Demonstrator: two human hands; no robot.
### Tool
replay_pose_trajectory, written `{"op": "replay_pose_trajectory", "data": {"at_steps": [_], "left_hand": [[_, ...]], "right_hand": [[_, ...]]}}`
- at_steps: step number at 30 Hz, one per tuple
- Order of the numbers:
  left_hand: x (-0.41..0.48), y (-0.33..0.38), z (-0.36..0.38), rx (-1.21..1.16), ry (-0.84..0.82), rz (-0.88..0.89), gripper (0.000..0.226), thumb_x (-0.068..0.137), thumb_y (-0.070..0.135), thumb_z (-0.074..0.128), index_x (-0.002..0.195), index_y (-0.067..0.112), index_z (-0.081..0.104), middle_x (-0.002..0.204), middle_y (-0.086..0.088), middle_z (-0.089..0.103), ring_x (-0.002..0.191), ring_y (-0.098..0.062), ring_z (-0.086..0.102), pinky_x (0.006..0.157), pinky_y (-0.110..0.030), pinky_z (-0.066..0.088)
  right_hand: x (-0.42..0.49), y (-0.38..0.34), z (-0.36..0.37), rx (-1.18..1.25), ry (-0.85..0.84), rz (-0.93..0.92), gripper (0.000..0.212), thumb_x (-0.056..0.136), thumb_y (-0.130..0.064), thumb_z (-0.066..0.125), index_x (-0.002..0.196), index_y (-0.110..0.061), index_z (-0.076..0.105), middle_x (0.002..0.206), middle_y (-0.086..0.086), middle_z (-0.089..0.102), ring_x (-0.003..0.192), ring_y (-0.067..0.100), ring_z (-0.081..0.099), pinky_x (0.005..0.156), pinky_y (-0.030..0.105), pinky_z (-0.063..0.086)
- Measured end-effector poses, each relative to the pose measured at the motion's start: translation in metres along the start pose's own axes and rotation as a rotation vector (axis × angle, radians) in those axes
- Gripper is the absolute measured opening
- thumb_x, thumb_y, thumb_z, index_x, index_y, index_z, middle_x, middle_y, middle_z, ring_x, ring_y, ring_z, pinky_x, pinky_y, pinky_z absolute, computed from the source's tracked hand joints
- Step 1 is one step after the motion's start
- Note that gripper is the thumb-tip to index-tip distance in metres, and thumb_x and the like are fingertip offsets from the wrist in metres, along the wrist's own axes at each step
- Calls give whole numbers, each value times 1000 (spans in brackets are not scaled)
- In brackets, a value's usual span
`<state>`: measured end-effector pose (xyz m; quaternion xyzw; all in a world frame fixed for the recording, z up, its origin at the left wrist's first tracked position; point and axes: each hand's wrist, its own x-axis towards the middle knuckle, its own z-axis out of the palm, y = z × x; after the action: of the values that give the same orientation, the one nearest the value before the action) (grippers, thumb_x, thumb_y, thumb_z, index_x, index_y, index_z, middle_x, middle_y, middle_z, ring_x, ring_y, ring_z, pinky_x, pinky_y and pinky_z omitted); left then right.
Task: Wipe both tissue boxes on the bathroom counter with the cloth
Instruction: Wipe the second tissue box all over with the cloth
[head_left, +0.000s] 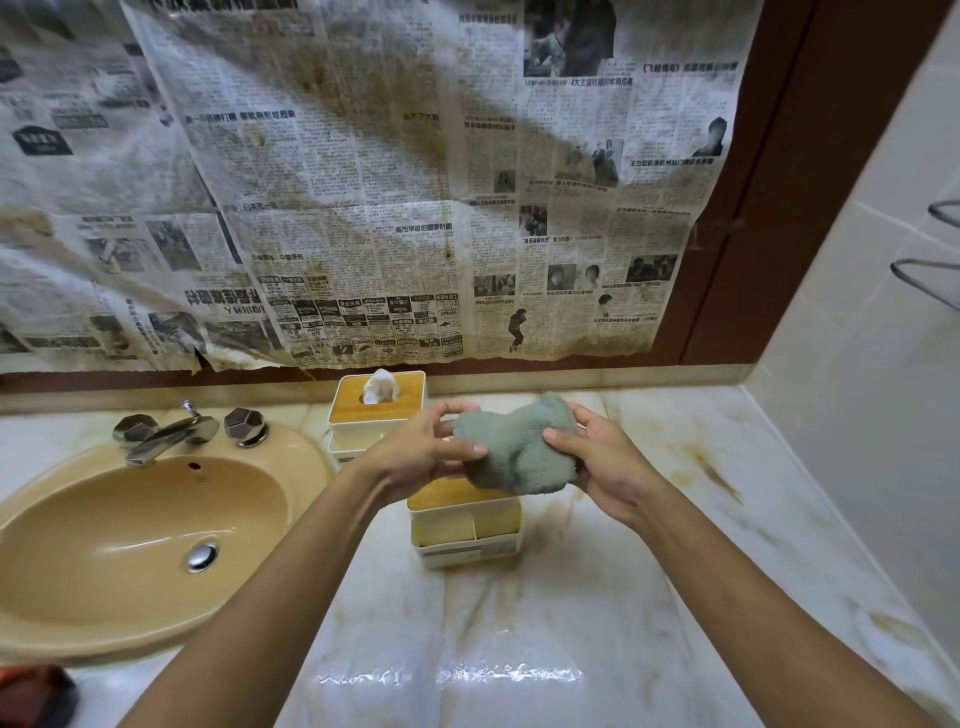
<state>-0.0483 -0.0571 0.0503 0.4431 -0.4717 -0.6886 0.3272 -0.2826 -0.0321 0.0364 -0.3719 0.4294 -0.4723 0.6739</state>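
Observation:
A grey-green fluffy cloth (519, 447) is bunched up in the air between both hands. My left hand (415, 452) pinches its left edge and my right hand (602, 462) grips its right side. Directly below the cloth stands the near tissue box (467, 525), white with a wooden lid, its top partly hidden by the cloth. The far tissue box (379, 410), also white with a wooden lid and a tissue poking out, stands against the back of the counter, behind my left hand.
A beige sink (130, 540) with a chrome tap (171, 431) fills the left. The marble counter (597, 597) is wet near the front edge. Newspaper (363, 182) covers the wall behind. A tiled wall with a wire rack (930, 265) closes the right side.

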Motion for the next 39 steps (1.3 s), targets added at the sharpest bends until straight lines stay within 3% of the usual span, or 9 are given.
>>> {"op": "replay_pose_trajectory", "data": {"at_steps": [4, 7, 10, 16, 18, 22, 26, 34, 39], "left_hand": [[1, -8, -6, -81, 51, 23, 58, 80, -10, 70, 132, 9, 53, 126, -12, 67, 110, -26, 66, 74, -29, 58], [1, -17, -5, -48, 102, 38, 37, 82, -11, 67, 116, 3, 63, 108, -10, 74, 102, -22, 69, 77, -27, 57], [1, -32, -6, 46, 160, 8, 26, 87, -14, 57, 110, -6, 65, 99, -13, 72, 99, -25, 66, 80, -28, 58], [-4, -21, -3, 9, 159, -90, 24, 96, 6, 59, 118, 17, 57, 101, -12, 70, 87, -28, 68, 77, -44, 58], [-5, -8, -5, -49, 137, -89, 39, 89, 2, 66, 123, 18, 54, 106, -10, 72, 93, -26, 70, 80, -43, 59], [-10, 14, -6, -3, 107, 23, 75, 79, -9, 71, 140, 25, 43, 121, -8, 70, 111, -26, 66, 76, -40, 60], [-12, 21, -7, -33, 124, 204, 78, 83, -19, 61, 142, 29, 43, 114, -10, 72, 111, -24, 67, 87, -43, 57], [-15, 8, -3, -59, 128, 265, 58, 89, -15, 53, 133, 22, 54, 102, -6, 73, 102, -19, 67, 88, -44, 54], [-17, 11, -3, -112, 111, 340, 49, 83, -3, 65, 127, 17, 59, 80, -3, 70, 87, -18, 67, 87, -42, 53]], "right_hand": [[-3, 9, -6, 30, -90, 80, 45, 87, 9, 61, 131, -3, 55, 123, 16, 67, 113, 29, 65, 81, 35, 59], [-4, 17, -5, -36, -61, 153, 42, 87, 13, 59, 127, -1, 57, 118, 17, 69, 107, 26, 68, 76, 30, 59], [-4, 23, -2, -99, -8, 180, 43, 89, 14, 56, 127, -7, 56, 117, 21, 68, 102, 27, 68, 79, 38, 60], [1, 11, 13, -59, 95, 190, 56, 91, 11, 56, 142, -6, 43, 122, 19, 61, 98, 28, 67, 70, 33, 60], [2, 3, 18, -3, 122, 173, 63, 90, 12, 56, 147, -8, 37, 118, 15, 61, 95, 27, 67, 67, 33, 61], [-3, -15, 26, -31, 98, 15, 77, 90, 14, 54, 151, -27, 31, 114, 13, 66, 101, 30, 67, 74, 44, 61], [-10, -26, 31, -191, 73, -195, 85, 88, 16, 56, 146, -42, 35, 106, 13, 73, 97, 25, 70, 75, 45, 60], [-19, -22, 33, -340, 98, -364, 63, 83, 22, 56, 124, -25, 60, 96, 4, 76, 91, 20, 72, 65, 35, 60], [-16, -28, 31, -412, 45, -459, 70, 76, 29, 47, 126, -19, 59, 79, 15, 73, 88, 21, 69, 85, 33, 57]]}}
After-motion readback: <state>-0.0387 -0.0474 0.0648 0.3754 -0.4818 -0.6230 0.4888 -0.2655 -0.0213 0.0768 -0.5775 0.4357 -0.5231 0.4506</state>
